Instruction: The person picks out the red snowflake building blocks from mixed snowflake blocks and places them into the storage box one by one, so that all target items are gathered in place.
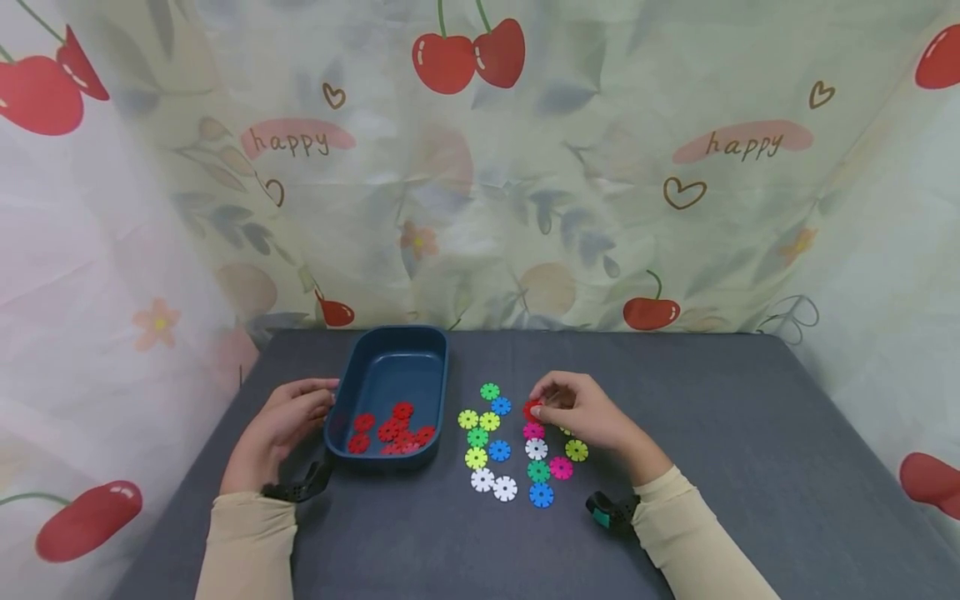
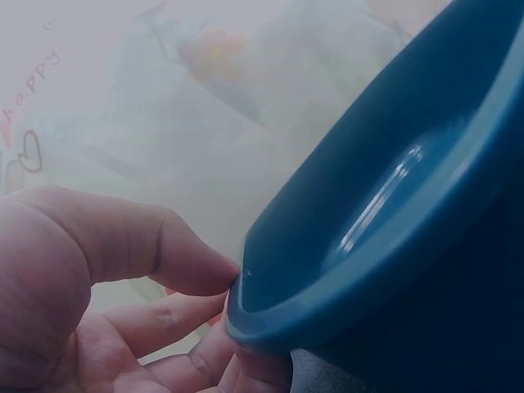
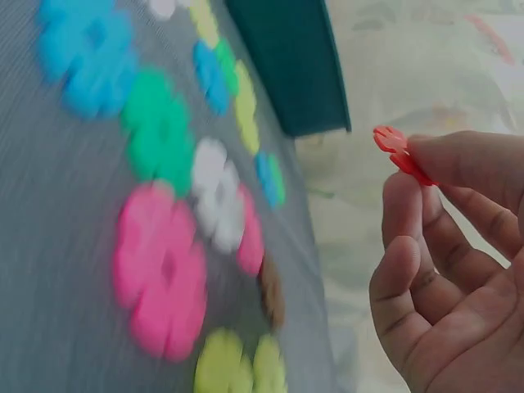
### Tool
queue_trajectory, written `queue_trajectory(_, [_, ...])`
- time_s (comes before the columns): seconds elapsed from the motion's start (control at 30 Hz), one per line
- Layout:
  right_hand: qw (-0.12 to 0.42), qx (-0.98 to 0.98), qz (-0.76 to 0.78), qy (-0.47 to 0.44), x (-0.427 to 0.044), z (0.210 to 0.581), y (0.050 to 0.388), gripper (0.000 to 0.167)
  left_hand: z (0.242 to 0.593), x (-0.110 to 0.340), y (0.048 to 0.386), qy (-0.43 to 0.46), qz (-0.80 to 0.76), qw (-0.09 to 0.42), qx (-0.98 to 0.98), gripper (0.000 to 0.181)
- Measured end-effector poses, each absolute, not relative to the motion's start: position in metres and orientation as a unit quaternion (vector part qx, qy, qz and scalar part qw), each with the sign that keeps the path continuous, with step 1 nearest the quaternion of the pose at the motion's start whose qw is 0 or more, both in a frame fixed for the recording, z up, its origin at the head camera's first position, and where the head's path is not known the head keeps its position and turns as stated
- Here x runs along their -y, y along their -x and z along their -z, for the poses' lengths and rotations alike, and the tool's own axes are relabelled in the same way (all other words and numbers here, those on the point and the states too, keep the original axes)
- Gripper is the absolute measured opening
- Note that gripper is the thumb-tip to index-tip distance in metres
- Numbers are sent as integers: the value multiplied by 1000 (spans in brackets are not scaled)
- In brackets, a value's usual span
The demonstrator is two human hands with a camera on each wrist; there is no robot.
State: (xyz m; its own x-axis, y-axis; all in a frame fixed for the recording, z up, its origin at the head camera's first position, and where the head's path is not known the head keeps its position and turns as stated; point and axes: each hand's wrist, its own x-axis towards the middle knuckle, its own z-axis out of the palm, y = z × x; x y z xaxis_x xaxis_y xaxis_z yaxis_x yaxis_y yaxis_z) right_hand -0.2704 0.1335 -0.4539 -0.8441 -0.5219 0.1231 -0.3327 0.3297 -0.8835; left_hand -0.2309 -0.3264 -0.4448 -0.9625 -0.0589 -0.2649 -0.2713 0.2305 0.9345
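A blue plastic bin stands left of centre, with several red snowflake discs at its near end. My left hand is at the bin's left side; in the left wrist view its thumb and fingers pinch the rim. My right hand pinches a red snowflake disc between thumb and finger. In the right wrist view that disc is held off the cloth. Below the hand lies a column of pink, white, green and blue discs.
Between bin and column are scattered yellow, blue, green and white discs. A pink disc and a yellow one lie right of the column. A brown disc looks blurred. Patterned curtain surrounds the grey cloth.
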Motion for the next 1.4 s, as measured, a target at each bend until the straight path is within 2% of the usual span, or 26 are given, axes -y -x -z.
queue_trajectory(0.37, [103, -761, 585, 262, -82, 446, 268, 17, 446, 325, 230, 104, -613, 86, -779, 50])
queue_trajectory(0.67, [138, -736, 613, 253, -46, 447, 264, 18, 444, 325, 230, 104, -613, 84, -779, 50])
queue_trajectory(0.93, [139, -732, 624, 237, -17, 449, 262, 17, 444, 326, 230, 101, -613, 83, -779, 51])
queue_trajectory(1.17, [147, -733, 618, 244, -2, 446, 255, 22, 446, 327, 230, 101, -614, 82, -778, 50])
queue_trajectory(1.4, [135, -747, 600, 254, 2, 443, 251, 19, 445, 328, 231, 97, -618, 85, -776, 51])
